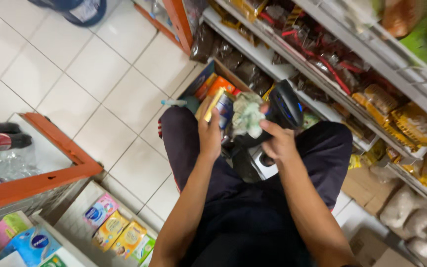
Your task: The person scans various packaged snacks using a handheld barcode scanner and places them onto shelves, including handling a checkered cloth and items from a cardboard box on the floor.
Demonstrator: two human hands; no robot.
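The left hand [210, 134] is clamped on a small yellow-and-blue box [222, 108], held above the open carton [208, 81] on the tiled floor [100, 74]. Just right of the box, the right hand [277, 143] pinches a crumpled pale-green wad [247, 116], with a black handheld scanner [286, 104] behind it, above the carton's right end.

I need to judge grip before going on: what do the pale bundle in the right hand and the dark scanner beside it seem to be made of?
The pale bundle in the right hand looks like soft crumpled paper or thin plastic: creased, matte, shapeless. The scanner looks like hard moulded plastic, dark and slightly glossy, with a smooth curved shell. Blur leaves both uncertain.
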